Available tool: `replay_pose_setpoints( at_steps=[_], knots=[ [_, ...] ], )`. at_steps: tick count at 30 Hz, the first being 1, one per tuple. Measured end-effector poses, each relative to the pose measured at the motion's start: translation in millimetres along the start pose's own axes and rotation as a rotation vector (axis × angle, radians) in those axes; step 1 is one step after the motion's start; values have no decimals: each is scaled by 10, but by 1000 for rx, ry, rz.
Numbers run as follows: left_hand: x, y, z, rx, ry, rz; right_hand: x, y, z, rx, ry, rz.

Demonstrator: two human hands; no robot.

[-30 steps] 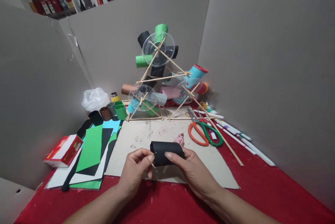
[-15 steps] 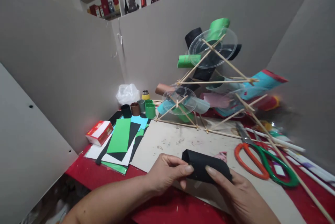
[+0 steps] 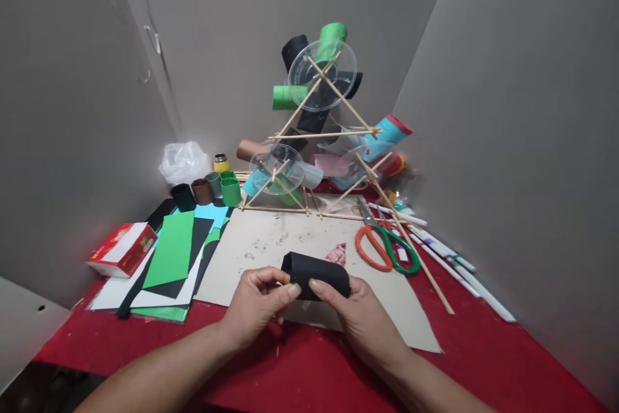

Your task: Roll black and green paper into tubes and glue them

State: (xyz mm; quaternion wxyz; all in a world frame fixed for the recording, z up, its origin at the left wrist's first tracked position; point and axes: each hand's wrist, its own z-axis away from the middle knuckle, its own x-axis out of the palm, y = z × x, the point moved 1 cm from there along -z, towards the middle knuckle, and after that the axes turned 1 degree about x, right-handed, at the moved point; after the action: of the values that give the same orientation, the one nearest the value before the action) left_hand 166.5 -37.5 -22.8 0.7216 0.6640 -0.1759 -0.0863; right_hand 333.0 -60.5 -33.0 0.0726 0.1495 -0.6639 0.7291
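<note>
A black paper tube (image 3: 316,274) is held between my two hands above the front of a grey cardboard sheet (image 3: 232,271). My left hand (image 3: 256,303) pinches its left end, thumb outside and fingers partly inside the opening. My right hand (image 3: 365,316) grips the right end, thumb on the near side and fingers behind, mostly hidden. Just behind the tube lies a crumpled pink scrap (image 3: 336,254). To the right are scissors (image 3: 387,249) with one orange and one green handle.
Behind stands a stick frame (image 3: 324,136) with clear discs and coloured paper tubes. At left are stacked paper sheets (image 3: 169,249), a red box (image 3: 123,249), short paper cups (image 3: 231,192), a white plastic bag (image 3: 184,163) and a yellow jar (image 3: 221,163). White sticks (image 3: 464,274) lie right on the red cloth (image 3: 483,361).
The view has swung right and down, so everything appears farther left. Both hands keep the same hold on the black paper tube.
</note>
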Motion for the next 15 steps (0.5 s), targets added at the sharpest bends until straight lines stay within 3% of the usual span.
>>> replay_pose_setpoints(
  at_steps=[9,15],
  knots=[
    [-18,2,-14,33,55,-47,25,-52,1,-89,-48,90],
    [-39,18,-30,54,115,11,-65,-63,-18,-161,98,144]
  ],
)
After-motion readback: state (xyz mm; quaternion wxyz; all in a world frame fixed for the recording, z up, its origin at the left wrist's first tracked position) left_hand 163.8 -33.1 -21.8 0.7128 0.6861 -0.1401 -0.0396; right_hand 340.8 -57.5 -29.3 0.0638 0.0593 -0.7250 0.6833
